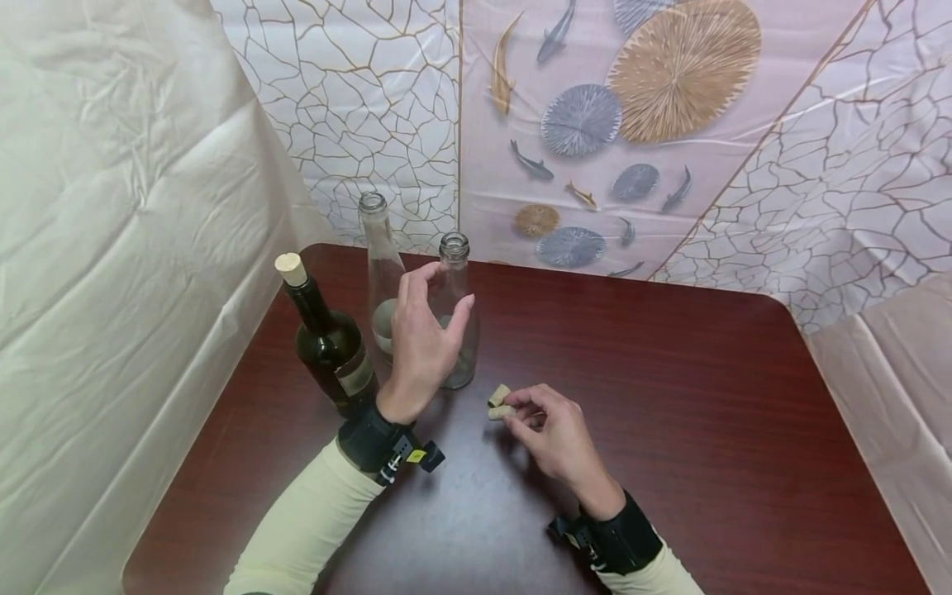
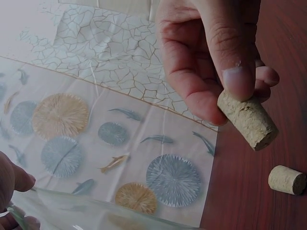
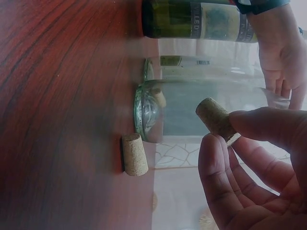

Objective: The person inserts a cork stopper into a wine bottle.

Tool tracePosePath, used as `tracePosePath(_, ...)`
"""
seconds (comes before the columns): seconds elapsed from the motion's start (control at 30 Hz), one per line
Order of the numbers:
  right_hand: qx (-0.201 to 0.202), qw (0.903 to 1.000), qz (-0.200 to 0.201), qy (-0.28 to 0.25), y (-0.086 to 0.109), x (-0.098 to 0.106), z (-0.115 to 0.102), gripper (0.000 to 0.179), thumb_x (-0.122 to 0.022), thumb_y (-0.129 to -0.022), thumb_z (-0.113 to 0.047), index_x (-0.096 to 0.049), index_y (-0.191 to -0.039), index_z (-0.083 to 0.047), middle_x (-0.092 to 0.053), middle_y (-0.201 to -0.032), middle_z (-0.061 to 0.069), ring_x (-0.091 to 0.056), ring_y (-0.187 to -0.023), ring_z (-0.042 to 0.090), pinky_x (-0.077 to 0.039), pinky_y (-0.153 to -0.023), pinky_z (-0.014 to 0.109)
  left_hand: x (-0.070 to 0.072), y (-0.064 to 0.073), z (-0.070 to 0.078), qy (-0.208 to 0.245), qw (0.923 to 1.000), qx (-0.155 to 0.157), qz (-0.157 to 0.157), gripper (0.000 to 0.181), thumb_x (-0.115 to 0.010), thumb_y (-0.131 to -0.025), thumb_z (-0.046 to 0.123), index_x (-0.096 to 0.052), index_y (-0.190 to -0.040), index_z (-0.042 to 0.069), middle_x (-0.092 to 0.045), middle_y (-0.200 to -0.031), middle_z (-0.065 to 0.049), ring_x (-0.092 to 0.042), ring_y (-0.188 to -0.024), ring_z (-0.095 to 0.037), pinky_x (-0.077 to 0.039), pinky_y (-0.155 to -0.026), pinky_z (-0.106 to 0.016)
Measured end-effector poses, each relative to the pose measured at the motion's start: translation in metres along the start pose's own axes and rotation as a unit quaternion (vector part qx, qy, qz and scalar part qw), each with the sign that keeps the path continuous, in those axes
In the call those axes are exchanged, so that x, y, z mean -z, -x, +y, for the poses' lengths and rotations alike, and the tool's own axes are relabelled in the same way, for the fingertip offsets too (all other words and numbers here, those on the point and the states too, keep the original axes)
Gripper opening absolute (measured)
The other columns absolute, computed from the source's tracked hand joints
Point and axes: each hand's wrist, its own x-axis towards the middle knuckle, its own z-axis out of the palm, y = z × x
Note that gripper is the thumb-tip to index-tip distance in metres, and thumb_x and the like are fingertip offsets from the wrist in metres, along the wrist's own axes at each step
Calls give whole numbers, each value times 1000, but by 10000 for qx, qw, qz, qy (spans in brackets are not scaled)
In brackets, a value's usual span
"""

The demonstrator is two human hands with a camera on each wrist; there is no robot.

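Observation:
My right hand point(image 1: 554, 434) pinches a small tan cork point(image 3: 216, 120) between thumb and fingers, just above the table. A second cork point(image 3: 135, 155) stands by itself on the tabletop, close to the base of the nearer clear glass bottle point(image 1: 463, 359). Around that bottle's upper part are the curled fingers and thumb of my left hand point(image 1: 424, 343), which steadies it upright; part of the glass is hidden behind the hand. In the left wrist view, the held cork point(image 2: 248, 120) slants downward from the right thumb.
Behind the left hand stands another clear bottle point(image 1: 376, 240), open at the top. A dark green bottle point(image 1: 327, 343) with a cork stopper point(image 1: 291, 268) is at the left. The brown table point(image 1: 669, 397) meets patterned cloth point(image 1: 402, 99) at the back.

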Motion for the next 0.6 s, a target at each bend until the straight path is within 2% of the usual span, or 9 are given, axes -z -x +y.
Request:
tracePosePath(0.37,-66,10000,-34,44,4,2,-1,21,-78,-79,-6,-71,-99,-7,-65,-88,2,-66,-74,11,-59,-65,31,3,9,9,69,9998,-173,-63,48,-73,-86,26,-55,-126,6,-58,-116,-10,-58,-101,-20,-51,-84,-36)
tracePosePath(0.6,-102,9999,-81,66,7,2,-1,22,-78,-80,-7,-73,-101,-11,-66,-89,0,-65,-74,10,-59,-65,32,3,14,11,177,9996,-201,-94,47,-73,-86,25,-55,-125,6,-58,-117,-11,-58,-104,-21,-53,-85,-42)
